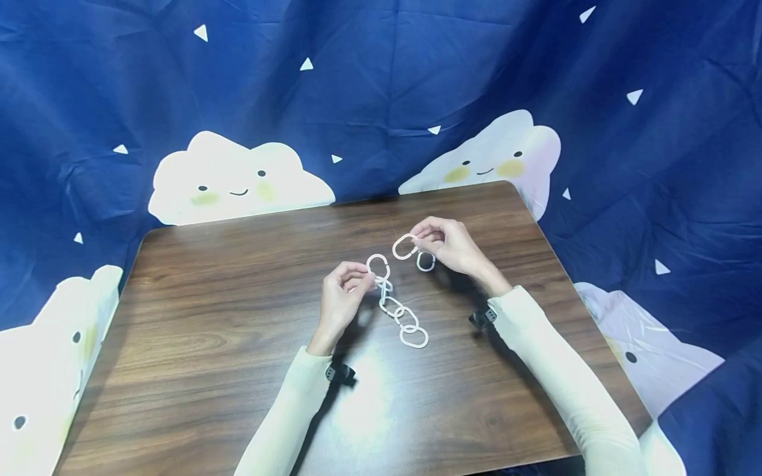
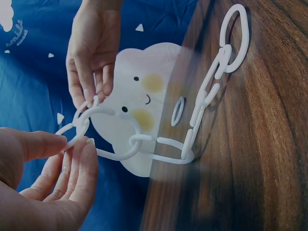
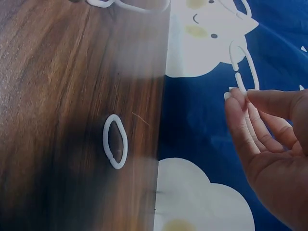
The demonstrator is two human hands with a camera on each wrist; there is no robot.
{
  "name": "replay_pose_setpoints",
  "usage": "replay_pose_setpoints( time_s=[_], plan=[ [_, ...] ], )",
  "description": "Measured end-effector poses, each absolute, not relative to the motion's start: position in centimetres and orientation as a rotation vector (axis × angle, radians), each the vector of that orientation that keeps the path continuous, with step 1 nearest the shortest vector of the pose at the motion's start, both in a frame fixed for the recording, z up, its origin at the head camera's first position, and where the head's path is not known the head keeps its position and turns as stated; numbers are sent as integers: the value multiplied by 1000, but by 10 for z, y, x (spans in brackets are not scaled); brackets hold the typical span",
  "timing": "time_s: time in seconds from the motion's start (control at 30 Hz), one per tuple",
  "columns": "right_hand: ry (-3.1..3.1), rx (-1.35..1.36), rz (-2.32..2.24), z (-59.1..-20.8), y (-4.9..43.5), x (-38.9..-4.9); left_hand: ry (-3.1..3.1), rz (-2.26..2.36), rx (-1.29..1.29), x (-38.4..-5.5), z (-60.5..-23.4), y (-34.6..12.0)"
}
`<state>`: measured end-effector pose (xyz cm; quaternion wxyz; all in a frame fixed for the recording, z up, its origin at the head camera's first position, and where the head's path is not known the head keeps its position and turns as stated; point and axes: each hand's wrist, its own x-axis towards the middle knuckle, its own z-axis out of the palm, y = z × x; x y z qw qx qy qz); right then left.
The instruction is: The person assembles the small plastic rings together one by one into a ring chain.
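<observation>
Between thumb and fingertips, my left hand pinches a link near the top of a chain of white plastic links. The chain is several oval links long; it hangs from the fingers and its lower part trails toward the table's front. A little farther back and to the right, my right hand pinches a single oval link, with a small gap in its side visible in the right wrist view. That link is apart from the chain in the head view. Below the right hand, a loose white link lies on the tabletop.
The brown wood-grain table has its back edge close to a dark blue curtain printed with white clouds and triangles. Small dark wrist cameras sit at both cuffs.
</observation>
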<state>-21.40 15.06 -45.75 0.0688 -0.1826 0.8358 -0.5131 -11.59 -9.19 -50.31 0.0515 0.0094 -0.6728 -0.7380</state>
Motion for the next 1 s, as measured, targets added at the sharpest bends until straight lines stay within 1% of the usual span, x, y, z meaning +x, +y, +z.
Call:
replay_pose_setpoints(
  time_s=[0.3, 0.73, 1.0],
  plan=[
    [2527, -544, -1522, -459, 142, -213, -2060, -2237, 38, -116, -503, -91],
    [2418, -566, -1633, -460, 137, -206, -2054, -2259, 46, -115, -505, -91],
    [2412, -583, -1625, -460, 132, -201, -2067, -2246, 24, -116, -504, -91]
  ],
)
